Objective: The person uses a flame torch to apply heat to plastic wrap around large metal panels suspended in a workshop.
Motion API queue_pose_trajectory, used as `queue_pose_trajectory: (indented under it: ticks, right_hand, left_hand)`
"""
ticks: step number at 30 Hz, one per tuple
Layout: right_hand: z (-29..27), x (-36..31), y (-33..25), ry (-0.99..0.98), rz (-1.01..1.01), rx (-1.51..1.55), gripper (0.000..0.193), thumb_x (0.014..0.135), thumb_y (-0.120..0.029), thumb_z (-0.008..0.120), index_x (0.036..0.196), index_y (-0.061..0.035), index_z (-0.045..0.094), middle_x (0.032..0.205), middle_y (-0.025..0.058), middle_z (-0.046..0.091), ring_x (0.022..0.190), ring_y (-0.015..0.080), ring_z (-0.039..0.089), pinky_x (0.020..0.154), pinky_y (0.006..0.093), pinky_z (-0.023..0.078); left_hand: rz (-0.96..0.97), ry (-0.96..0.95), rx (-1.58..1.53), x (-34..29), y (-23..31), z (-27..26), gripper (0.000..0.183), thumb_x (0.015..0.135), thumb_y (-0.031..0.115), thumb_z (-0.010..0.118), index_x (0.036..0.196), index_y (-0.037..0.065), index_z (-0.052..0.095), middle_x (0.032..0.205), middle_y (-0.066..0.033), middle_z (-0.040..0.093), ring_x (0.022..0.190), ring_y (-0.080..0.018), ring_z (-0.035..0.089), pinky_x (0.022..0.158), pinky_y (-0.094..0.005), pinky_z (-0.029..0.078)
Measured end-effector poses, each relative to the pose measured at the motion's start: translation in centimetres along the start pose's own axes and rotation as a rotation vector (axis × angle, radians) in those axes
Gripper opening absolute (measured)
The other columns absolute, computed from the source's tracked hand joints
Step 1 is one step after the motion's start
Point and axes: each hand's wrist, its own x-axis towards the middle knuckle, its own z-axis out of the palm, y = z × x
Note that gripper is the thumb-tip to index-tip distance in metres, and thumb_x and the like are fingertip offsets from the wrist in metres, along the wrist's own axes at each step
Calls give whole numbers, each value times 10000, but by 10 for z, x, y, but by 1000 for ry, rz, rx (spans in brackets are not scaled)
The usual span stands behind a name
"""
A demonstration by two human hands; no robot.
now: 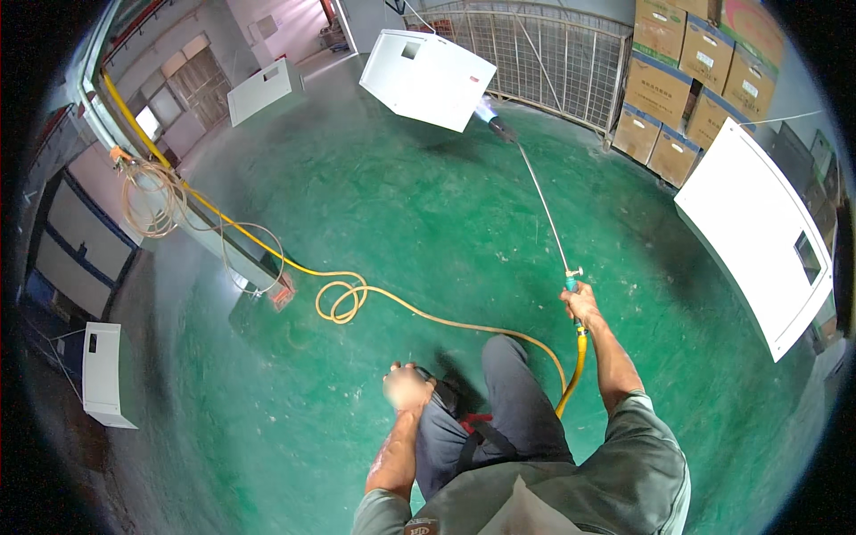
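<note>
In my right hand (pixel 582 304), fingers wrapped round its handle, is a long gas torch (pixel 542 193) with a thin metal tube. At the far end its dark nozzle (pixel 502 130) gives off a bluish flame (pixel 485 109), which meets the lower right edge of a hanging white box-shaped panel (pixel 426 78). A yellow hose (pixel 581 366) runs from the handle down beside my leg. My left hand (pixel 408 388) is near my left knee, away from the torch. It is blurred, and I cannot tell whether it holds the dark thing just beside it.
More white panels hang at the right (pixel 758 236), back left (pixel 266 92) and lower left (pixel 107 374). The hose (pixel 428 314) lies looped across the green floor (pixel 294 374). Coiled tubing (pixel 152 201) hangs on a post at left. Stacked cartons (pixel 658 94) and a mesh fence (pixel 544 62) stand behind.
</note>
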Motion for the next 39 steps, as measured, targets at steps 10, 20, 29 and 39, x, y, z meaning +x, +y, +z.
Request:
queue_pose_trajectory:
  ticks: [10,20,29,39]
  right_hand:
    - [-18,63,7,3,23,40,125,787,-107,668,798,-55,555,608,32,533,425,158,504,397,331,395]
    - [-12,143,-18,15,32,25,155,769,-129,687,732,-68,550,594,29,530,442,157,515,421,327,406]
    - [-3,188,-22,-6,16,-4,164,764,-176,679,754,-61,563,594,32,532,469,158,518,463,322,428]
    - [-9,196,-6,-5,38,47,144,774,-133,678,757,-70,550,611,19,524,448,144,498,416,317,394]
  left_hand:
    - [2,-11,50,9,2,2,651,733,428,779,1315,177,628,1505,-132,397,1353,-444,376,1074,-611,397]
    - [-10,-22,124,22,9,7,627,739,437,792,1283,161,647,1469,-148,436,1321,-428,399,1050,-590,414]
    - [-20,-39,139,33,16,9,621,721,411,819,1272,171,661,1453,-130,452,1338,-414,388,1064,-585,407]
    - [9,-46,141,36,19,9,612,703,392,824,1256,178,673,1450,-143,456,1318,-417,398,1050,-585,412]
